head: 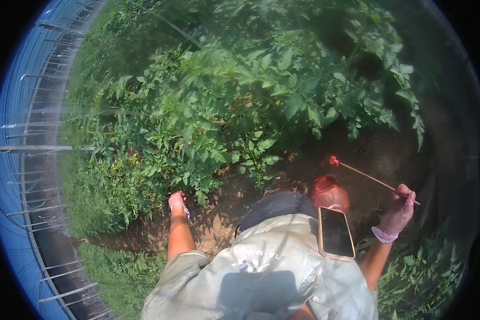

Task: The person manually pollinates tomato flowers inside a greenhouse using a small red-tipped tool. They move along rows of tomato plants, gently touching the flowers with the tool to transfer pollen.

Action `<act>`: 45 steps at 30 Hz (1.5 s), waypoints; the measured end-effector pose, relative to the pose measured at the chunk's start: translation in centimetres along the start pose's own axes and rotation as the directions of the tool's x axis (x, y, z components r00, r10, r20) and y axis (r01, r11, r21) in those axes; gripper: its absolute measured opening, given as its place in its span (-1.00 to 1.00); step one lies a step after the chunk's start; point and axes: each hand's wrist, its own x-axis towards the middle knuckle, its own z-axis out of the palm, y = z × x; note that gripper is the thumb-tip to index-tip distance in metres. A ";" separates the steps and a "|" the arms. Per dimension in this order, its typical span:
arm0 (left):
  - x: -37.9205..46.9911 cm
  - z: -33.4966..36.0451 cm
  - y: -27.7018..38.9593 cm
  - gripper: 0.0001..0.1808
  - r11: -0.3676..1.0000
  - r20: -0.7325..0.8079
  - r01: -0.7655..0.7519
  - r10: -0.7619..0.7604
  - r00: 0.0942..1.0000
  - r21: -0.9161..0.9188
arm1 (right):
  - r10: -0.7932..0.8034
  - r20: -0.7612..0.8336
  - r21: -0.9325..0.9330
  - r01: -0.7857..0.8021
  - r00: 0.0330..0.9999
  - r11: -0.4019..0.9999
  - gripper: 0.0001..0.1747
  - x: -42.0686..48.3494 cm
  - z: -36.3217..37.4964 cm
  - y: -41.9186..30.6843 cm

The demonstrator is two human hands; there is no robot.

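My right hand (400,210), in a thin translucent glove, grips a slender stick (370,178) near its rear end. A red, wet-looking tip (334,161) sits at the stick's far end, above bare soil. Close below that tip is a clear plastic container with red contents (331,194), partly hidden by my body. My left hand (178,201), gloved too, is at the lower edge of the leafy tomato plants (220,104). Its fingers look curled, but whether they hold anything is hidden. Small yellow flowers (134,160) show among the leaves.
A smartphone (337,233) hangs or rests at my chest. Dry soil (216,228) runs between the plant rows, with more green plants (120,272) behind me on the left. Greenhouse framing (52,149) and blue sheeting (12,160) curve along the left rim.
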 end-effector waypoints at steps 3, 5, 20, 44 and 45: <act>-6.1 1.8 -7.1 -0.76 0.897 0.195 0.231 -0.320 0.927 0.377 | -0.068 0.069 0.077 0.062 0.995 0.995 -0.59 1.8 -0.2 -3.4; -10.3 5.9 -8.7 -0.74 0.831 0.397 0.197 -0.440 0.806 0.521 | -0.145 0.140 0.084 0.134 0.980 0.987 -0.58 2.1 0.3 -5.4; -19.7 35.0 16.0 -0.52 0.602 0.178 -0.474 0.719 0.672 -0.643 | -0.234 0.549 -0.056 0.315 0.803 0.948 -0.52 5.1 11.5 -11.5; -14.4 35.4 18.5 -0.67 0.574 0.464 0.003 0.659 0.592 -0.819 | -0.273 0.905 0.042 0.570 0.326 0.820 -0.75 8.3 26.9 -7.8; -14.2 35.4 18.4 -0.68 0.603 0.420 -0.148 0.690 0.589 -0.784 | -0.317 0.885 0.073 0.568 0.342 0.819 -0.75 8.3 26.9 -7.8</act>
